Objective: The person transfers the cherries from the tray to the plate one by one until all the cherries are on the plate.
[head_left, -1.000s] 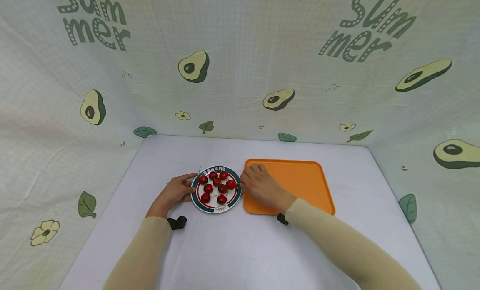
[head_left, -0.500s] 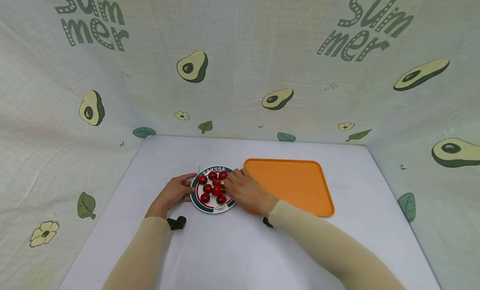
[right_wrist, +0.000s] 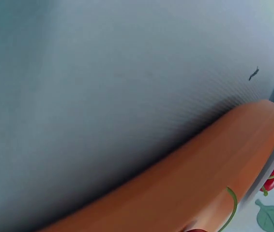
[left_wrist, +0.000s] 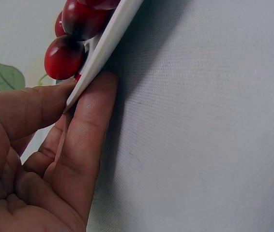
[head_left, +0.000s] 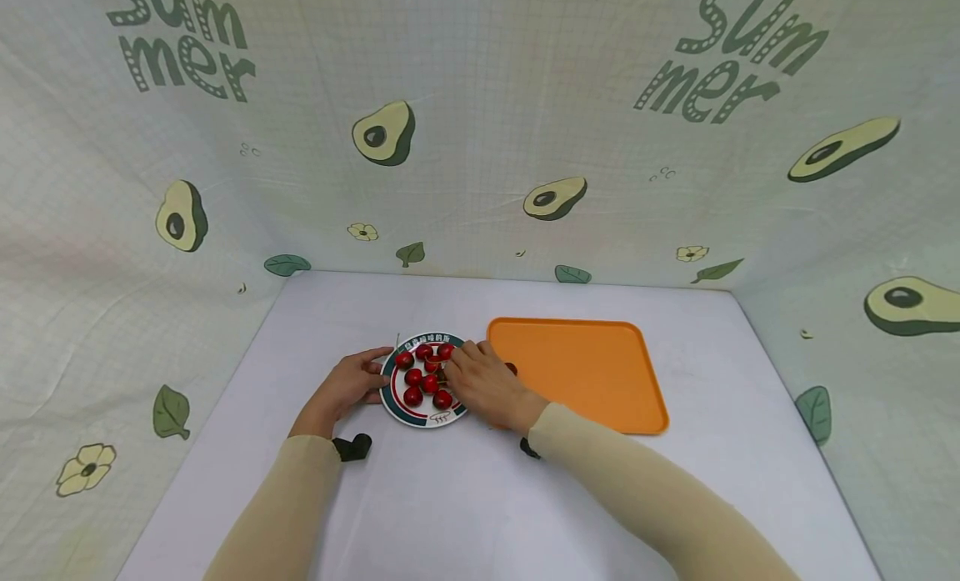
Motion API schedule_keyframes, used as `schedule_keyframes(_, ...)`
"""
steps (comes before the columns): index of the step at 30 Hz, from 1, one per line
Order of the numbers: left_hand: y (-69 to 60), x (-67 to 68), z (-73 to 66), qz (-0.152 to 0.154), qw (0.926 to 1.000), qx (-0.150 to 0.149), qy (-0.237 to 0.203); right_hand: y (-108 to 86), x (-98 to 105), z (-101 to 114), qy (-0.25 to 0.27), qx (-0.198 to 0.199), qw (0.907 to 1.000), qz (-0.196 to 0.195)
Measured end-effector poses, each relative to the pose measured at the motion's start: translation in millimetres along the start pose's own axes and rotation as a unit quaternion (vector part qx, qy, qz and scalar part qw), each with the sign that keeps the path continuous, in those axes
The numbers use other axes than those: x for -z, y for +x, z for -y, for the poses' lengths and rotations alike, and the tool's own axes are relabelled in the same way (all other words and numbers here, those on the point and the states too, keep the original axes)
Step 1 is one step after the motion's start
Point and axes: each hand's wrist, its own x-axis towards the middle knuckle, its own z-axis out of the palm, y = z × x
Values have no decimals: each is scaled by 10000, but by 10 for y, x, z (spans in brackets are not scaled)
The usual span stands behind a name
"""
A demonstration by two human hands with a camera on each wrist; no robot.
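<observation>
A white plate with a dark green rim (head_left: 392, 404) carries several red cherries (head_left: 413, 396). My left hand (head_left: 350, 384) grips its left edge, the thumb above and the fingers beneath, as the left wrist view shows with the plate rim (left_wrist: 100, 55). Over the plate's right side, my right hand (head_left: 483, 383) has its fingers curled down among the cherries. It seems to pinch the stem of one cherry (head_left: 431, 384); the fingertips are partly hidden. Just behind that hand, another cherry (head_left: 511, 368) shows on the orange tray (head_left: 585, 377).
The tray stands close to the plate's right side on a white-covered table (head_left: 420, 514). A printed cloth (head_left: 465, 147) hangs behind and at both sides. In the right wrist view, the tray's edge (right_wrist: 175, 188) runs diagonally, with a green stem (right_wrist: 234, 205) near it.
My right hand has moved left from the plate's right edge to over the plate, and a cherry moved left with it. The cherry on the tray has come into view. My left hand stays put.
</observation>
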Motion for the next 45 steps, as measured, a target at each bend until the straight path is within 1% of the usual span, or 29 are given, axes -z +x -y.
schedule_keyframes(10, 3, 3, 9, 20, 10000, -19, 9, -9, -23, 4, 164, -63, 9997, 165)
schedule_keyframes(18, -3, 4, 16, 35, 10000, -64, 3, -17, -26, -3, 213, -73, 9996, 170)
schedule_keyframes(23, -3, -1, 12, 48, 10000, -80, 10, -31, -41, -17, 239, -129, 9995, 139)
schedule_keyframes(31, -3, -1, 11, 10, 10000, -22, 33, -76, -41, -83, 284, -294, 9992, 26)
schedule_keyframes(34, 12, 1, 24, 4, 10000, -39, 30, -104, -25, -119, 241, -330, 9991, 92)
schedule_keyframes(38, 31, 3, 34, 18, 10000, -54, 1, -154, -18, -165, 205, -397, 9990, 74)
schedule_keyframes(45, 28, 1, 28, 12, 10000, -38, 37, -246, 1, -252, 523, -581, 9969, -112)
